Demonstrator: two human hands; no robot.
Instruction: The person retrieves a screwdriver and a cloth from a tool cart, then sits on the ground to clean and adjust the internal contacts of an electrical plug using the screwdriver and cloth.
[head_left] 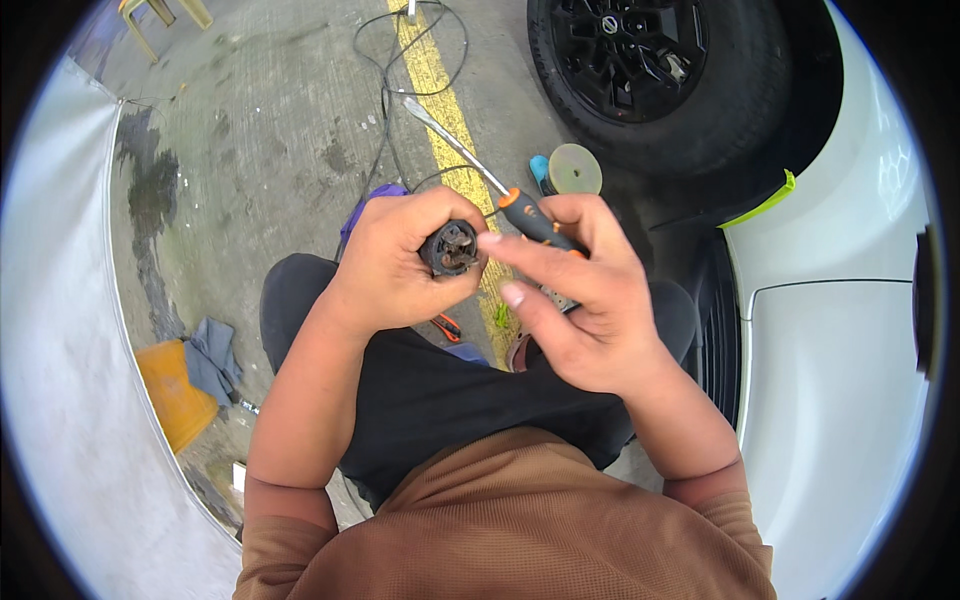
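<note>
My left hand (pixel 385 265) is wrapped round a black cylindrical part (pixel 449 249), its open round end turned up toward me. Brownish pieces show inside that opening; the rest of the part is hidden in my fist. In my right hand (pixel 603 315), a flat-blade screwdriver (pixel 536 220) with a black and orange handle is held among the fingers, its metal shaft slanting up and left, away from the part. The right index fingertip is at the rim of the black part, and the thumb stays a little apart from it.
A black cable (pixel 384 120) loops over the concrete across a yellow line (pixel 432 70). Beside the black car wheel (pixel 640 60) stands a round pale disc (pixel 576 170). White bodywork (pixel 830 400) rises at right, a white sheet (pixel 70 300) at left. Grey cloth (pixel 212 360) lies near an orange piece (pixel 172 395).
</note>
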